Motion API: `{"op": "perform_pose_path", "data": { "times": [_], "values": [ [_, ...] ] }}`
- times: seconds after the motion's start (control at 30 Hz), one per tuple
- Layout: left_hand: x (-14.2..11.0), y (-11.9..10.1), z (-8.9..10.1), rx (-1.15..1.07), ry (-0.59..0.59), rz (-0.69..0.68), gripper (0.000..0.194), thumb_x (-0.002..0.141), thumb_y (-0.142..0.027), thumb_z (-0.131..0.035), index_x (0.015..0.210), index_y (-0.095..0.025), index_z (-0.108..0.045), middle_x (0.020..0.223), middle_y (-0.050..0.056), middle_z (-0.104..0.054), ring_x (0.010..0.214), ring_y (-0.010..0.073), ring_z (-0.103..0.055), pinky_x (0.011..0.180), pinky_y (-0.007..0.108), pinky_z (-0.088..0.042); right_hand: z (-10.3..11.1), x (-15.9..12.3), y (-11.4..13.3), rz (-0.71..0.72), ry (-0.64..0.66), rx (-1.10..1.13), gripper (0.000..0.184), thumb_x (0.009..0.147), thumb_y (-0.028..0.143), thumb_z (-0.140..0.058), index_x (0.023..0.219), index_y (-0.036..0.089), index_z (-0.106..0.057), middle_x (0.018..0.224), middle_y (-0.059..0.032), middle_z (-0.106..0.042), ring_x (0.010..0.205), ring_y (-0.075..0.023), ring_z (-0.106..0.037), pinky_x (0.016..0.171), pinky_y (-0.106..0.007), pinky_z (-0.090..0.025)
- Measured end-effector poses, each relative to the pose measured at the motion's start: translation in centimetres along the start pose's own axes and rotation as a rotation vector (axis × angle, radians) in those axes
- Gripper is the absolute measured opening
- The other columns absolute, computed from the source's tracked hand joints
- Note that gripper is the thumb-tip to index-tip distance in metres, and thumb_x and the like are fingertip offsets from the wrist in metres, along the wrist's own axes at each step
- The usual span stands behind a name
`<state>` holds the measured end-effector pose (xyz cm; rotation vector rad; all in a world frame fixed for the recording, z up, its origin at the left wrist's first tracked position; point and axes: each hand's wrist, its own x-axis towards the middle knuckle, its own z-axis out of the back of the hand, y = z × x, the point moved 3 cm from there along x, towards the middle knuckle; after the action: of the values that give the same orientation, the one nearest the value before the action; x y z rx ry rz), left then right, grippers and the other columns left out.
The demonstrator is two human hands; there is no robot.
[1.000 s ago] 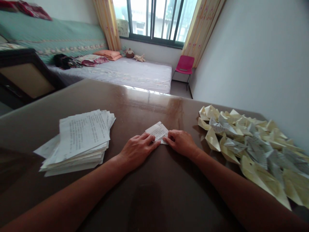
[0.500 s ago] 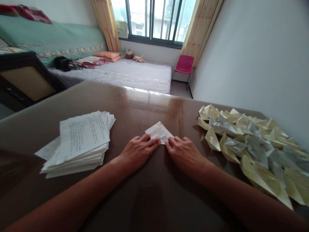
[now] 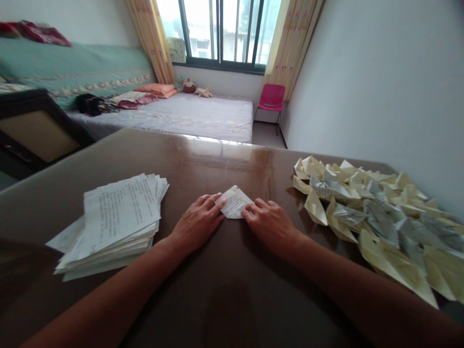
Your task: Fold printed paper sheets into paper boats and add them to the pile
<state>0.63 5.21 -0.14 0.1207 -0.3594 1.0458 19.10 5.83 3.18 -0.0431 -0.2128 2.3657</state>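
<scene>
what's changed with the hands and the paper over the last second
The left hand has drawn its fingertips left, from near the paper's near corner to its left side. The right hand has gone from curled at the right corner to fingers laid out on the lower right edge. Both still touch the paper. The stack and boats stayed put.

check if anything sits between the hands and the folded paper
Nothing visible does: the left hand and right hand both touch the folded paper. The paper stack and paper boats lie off to either side.
</scene>
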Motion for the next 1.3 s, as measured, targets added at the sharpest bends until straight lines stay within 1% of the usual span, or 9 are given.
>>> {"op": "perform_pose_path", "data": {
  "times": [0.2,0.33,0.43,0.67,0.8,0.97,1.1,1.2,1.3],
  "values": [
    [0.0,0.1,0.6,-0.183,0.053,0.028,0.035,0.089,-0.029,-0.053,0.123,-0.023,-0.058,0.135,0.008,-0.053,0.112,0.0233,-0.056,0.097,0.043,-0.048,-0.6,0.1,-2.2,0.035,-0.044,0.049,0.023,0.091,0.016,-0.049,0.11,0.019,-0.063,0.109,-0.0106,-0.066,0.102,-0.0247,-0.053,0.079,-0.034,-0.041],
    [0.1,-0.7,1.0,-0.392,0.085,0.047,0.034,0.085,-0.023,-0.057,0.12,-0.024,-0.059,0.136,0.006,-0.051,0.081,0.0114,-0.065,0.082,0.029,-0.056,-1.8,0.5,-3.6,0.103,-0.118,0.176,0.025,0.093,0.015,-0.047,0.112,0.019,-0.063,0.112,-0.0075,-0.065,0.101,-0.0209,-0.054,0.087,-0.033,-0.043],
    [0.1,-1.5,1.4,-0.475,0.108,0.014,0.034,0.085,-0.017,-0.056,0.118,-0.026,-0.059,0.135,0.004,-0.051,0.08,0.0092,-0.064,0.076,0.024,-0.056,-2.7,0.8,-4.0,0.15,-0.214,0.287,0.025,0.093,0.014,-0.046,0.109,0.02,-0.065,0.112,-0.0058,-0.066,0.099,-0.0193,-0.054,0.089,-0.033,-0.044],
    [-0.4,-3.0,2.1,-0.225,0.134,-0.141,0.035,0.082,-0.011,-0.053,0.115,-0.02,-0.059,0.126,0.006,-0.057,0.111,0.0208,-0.053,0.097,0.036,-0.047,-3.4,0.9,-3.6,0.165,-0.266,0.359,0.023,0.093,0.017,-0.048,0.104,0.022,-0.067,0.112,-0.0035,-0.067,0.098,-0.0187,-0.054,0.09,-0.033,-0.043],
    [-0.1,-3.2,2.6,0.004,0.075,-0.228,0.027,0.086,-0.017,-0.052,0.109,-0.026,-0.064,0.12,0.001,-0.063,0.104,0.0233,-0.051,0.088,0.039,-0.047,-3.2,0.8,-3.5,0.151,-0.246,0.357,0.021,0.092,0.02,-0.05,0.103,0.024,-0.067,0.112,-0.0038,-0.067,0.1,-0.0189,-0.053,0.087,-0.034,-0.04],
    [0.6,-2.6,2.0,-0.099,0.078,-0.251,0.019,0.091,-0.027,-0.052,0.102,-0.032,-0.067,0.111,-0.004,-0.068,0.108,0.0218,-0.051,0.092,0.039,-0.04,-2.9,0.7,-3.6,0.143,-0.242,0.371,0.019,0.092,0.023,-0.052,0.1,0.025,-0.069,0.11,-0.0045,-0.067,0.101,-0.02,-0.051,0.083,-0.034,-0.036],
    [1.1,-1.4,0.2,-0.374,0.152,-0.025,0.019,0.092,-0.033,-0.05,0.098,-0.027,-0.067,0.098,-0.001,-0.069,0.093,0.016,-0.058,0.084,0.03,-0.044,-2.8,0.7,-3.7,0.193,-0.22,0.46,0.019,0.09,0.02,-0.052,0.096,0.024,-0.07,0.101,-0.005,-0.067,0.096,-0.0187,-0.051,0.082,-0.032,-0.037],
    [1.3,-0.7,-0.8,-0.442,0.129,0.248,0.02,0.088,-0.038,-0.054,0.099,-0.024,-0.064,0.09,0.0,-0.067,0.08,0.0153,-0.06,0.073,0.027,-0.045,-2.8,0.8,-3.9,0.235,-0.2,0.553,0.02,0.088,0.017,-0.053,0.097,0.022,-0.07,0.096,-0.0048,-0.066,0.093,-0.0174,-0.054,0.083,-0.03,-0.04],
    [1.6,-0.6,-1.2,-0.463,0.115,0.361,0.026,0.086,-0.037,-0.057,0.107,-0.023,-0.058,0.088,-0.001,-0.067,0.075,0.0146,-0.061,0.069,0.026,-0.044,-2.7,0.8,-4.0,0.264,-0.201,0.607,0.017,0.085,0.018,-0.056,0.095,0.022,-0.07,0.094,-0.0042,-0.066,0.091,-0.0174,-0.055,0.084,-0.031,-0.041]
  ]
}}
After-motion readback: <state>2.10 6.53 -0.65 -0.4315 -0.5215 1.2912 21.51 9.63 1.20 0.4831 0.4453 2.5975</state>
